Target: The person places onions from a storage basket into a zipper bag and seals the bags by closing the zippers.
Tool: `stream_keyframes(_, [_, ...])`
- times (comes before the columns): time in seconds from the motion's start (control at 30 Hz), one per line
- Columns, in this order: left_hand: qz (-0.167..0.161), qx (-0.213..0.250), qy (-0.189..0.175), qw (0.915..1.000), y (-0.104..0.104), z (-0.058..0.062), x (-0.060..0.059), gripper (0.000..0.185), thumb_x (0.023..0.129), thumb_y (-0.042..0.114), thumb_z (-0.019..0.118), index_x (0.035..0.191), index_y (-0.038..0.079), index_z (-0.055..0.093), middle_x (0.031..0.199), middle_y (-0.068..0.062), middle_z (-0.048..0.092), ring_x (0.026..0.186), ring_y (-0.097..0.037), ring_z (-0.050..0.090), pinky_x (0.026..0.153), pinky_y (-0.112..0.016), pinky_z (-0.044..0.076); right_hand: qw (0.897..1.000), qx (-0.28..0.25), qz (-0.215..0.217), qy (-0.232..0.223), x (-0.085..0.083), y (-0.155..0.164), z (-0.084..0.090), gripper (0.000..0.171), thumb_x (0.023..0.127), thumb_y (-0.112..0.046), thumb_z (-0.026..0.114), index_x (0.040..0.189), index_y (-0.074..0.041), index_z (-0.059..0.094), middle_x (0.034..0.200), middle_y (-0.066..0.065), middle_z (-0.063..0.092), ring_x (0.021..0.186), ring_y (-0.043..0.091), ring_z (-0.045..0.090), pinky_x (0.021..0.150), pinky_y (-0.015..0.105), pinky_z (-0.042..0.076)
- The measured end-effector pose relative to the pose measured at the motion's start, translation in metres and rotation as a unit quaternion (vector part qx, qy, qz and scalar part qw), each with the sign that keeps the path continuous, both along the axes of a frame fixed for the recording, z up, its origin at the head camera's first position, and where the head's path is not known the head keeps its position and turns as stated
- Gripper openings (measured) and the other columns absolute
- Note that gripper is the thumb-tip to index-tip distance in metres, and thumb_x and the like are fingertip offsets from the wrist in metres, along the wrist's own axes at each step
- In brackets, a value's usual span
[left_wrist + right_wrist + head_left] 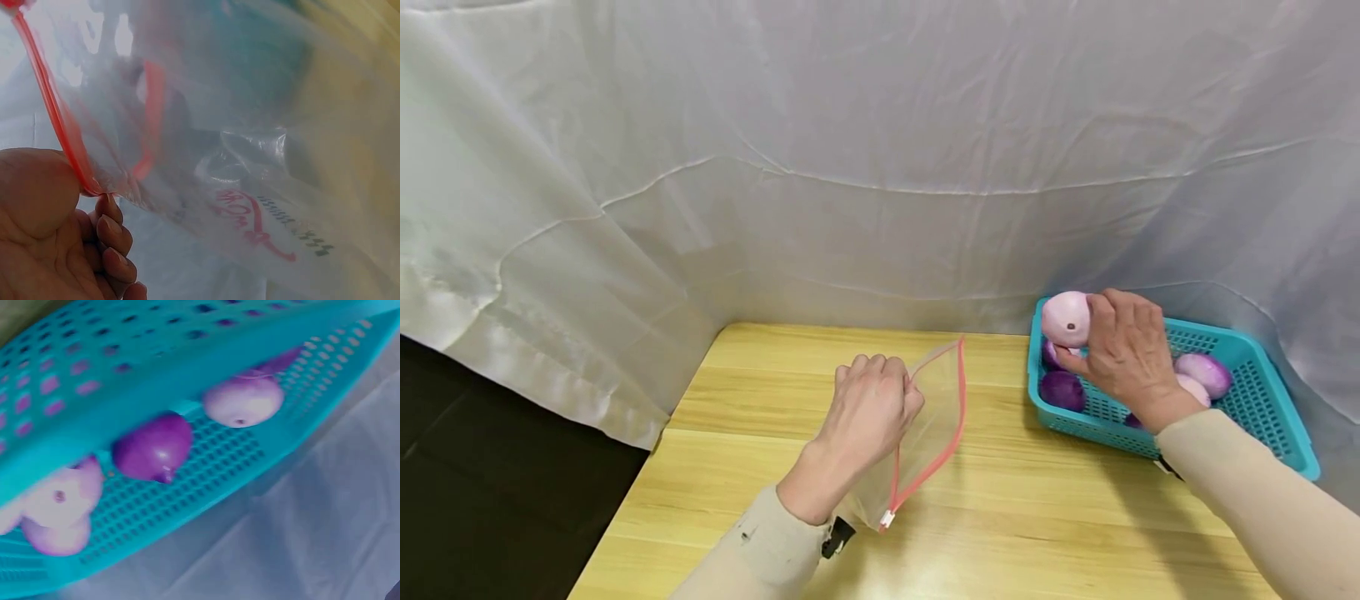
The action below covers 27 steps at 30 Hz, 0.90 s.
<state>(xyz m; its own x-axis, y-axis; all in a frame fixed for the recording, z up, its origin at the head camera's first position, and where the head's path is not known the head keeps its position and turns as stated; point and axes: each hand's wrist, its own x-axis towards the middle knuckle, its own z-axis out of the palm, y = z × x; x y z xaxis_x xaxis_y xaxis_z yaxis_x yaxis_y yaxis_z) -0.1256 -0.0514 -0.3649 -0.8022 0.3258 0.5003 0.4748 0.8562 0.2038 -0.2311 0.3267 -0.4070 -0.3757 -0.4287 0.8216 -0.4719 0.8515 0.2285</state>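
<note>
My left hand (868,408) pinches the rim of a clear zip bag (928,417) with a pink-red zip edge and a white slider (887,518). The bag's mouth gapes toward the right. In the left wrist view, the thumb and curled fingers (107,228) grip the red edge, and red and black print shows on the film. Over the left end of a teal basket (1165,446), my right hand (1123,346) holds a pale pink onion (1066,319) with a dark spot. A dark purple onion (1062,392) lies below it.
More onions, among them a purple-white one (1204,375), lie in the basket; the right wrist view shows a dark purple onion (155,448) with a pointed tip. A wooden table (737,467) carries everything. Grey-white cloth (880,242) hangs behind it.
</note>
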Motion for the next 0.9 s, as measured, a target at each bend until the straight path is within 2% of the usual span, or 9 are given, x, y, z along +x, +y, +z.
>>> stream_keyframes(0.13, [0.002, 0.002, 0.002, 1.0, 0.0, 0.001, -0.002, 0.02, 0.09, 0.016, 0.059, 0.072, 0.016, 0.049, 0.067, 0.005, 0.041, 0.065, -0.019, 0.039, 0.065, -0.03, 0.026, 0.999, -0.001, 0.029, 0.029, 0.005, -0.016, 0.013, 0.078, 0.098, -0.069, 0.048, 0.126, 0.004, 0.046, 0.115, 0.032, 0.05, 0.1, 0.051, 0.047, 0.074, 0.062, 0.037])
stream_keyframes(0.37, [0.002, 0.008, -0.015, 0.9999, 0.0, 0.007, -0.002, 0.019, 0.09, 0.017, 0.059, 0.073, 0.016, 0.05, 0.068, 0.005, 0.043, 0.066, -0.018, 0.04, 0.066, -0.031, 0.028, 0.995, 0.018, 0.082, 0.046, 0.024, -0.052, 0.039, 0.073, 0.095, -0.06, 0.052, 0.128, 0.005, 0.046, 0.115, 0.031, 0.05, 0.103, 0.047, 0.047, 0.076, 0.059, 0.038])
stream_keyframes(0.6, [-0.004, 0.019, -0.038, 0.9991, -0.001, 0.013, -0.003, 0.018, 0.092, 0.019, 0.059, 0.075, 0.017, 0.052, 0.07, 0.005, 0.046, 0.067, -0.019, 0.041, 0.067, -0.032, 0.03, 0.979, 0.049, 0.183, 0.078, 0.049, -0.101, 0.064, 0.065, 0.095, -0.052, 0.056, 0.126, 0.005, 0.048, 0.115, 0.027, 0.053, 0.102, 0.043, 0.049, 0.08, 0.055, 0.043])
stream_keyframes(0.73, [-0.006, 0.03, -0.059, 0.9978, -0.002, 0.017, -0.003, 0.017, 0.095, 0.021, 0.059, 0.079, 0.017, 0.055, 0.073, 0.004, 0.05, 0.071, -0.02, 0.045, 0.069, -0.034, 0.032, 0.965, 0.096, 0.238, 0.061, 0.058, -0.121, 0.072, 0.064, 0.097, -0.05, 0.057, 0.129, 0.005, 0.05, 0.121, 0.024, 0.056, 0.107, 0.04, 0.052, 0.085, 0.052, 0.047])
stream_keyframes(0.83, [-0.006, 0.033, -0.076, 0.9965, -0.002, 0.02, -0.002, 0.018, 0.099, 0.022, 0.059, 0.082, 0.016, 0.057, 0.075, 0.004, 0.052, 0.073, -0.02, 0.047, 0.07, -0.035, 0.034, 0.955, 0.144, 0.257, 0.027, 0.062, -0.127, 0.076, 0.066, 0.097, -0.049, 0.059, 0.134, 0.005, 0.051, 0.126, 0.023, 0.058, 0.112, 0.038, 0.054, 0.091, 0.049, 0.049])
stream_keyframes(0.9, [-0.009, 0.034, -0.093, 0.995, -0.002, 0.022, -0.002, 0.019, 0.1, 0.022, 0.058, 0.083, 0.016, 0.057, 0.076, 0.003, 0.053, 0.074, -0.02, 0.047, 0.07, -0.035, 0.034, 0.951, 0.172, 0.256, -0.006, 0.064, -0.126, 0.078, 0.07, 0.093, -0.049, 0.065, 0.137, 0.003, 0.05, 0.13, 0.02, 0.058, 0.115, 0.036, 0.055, 0.096, 0.048, 0.05])
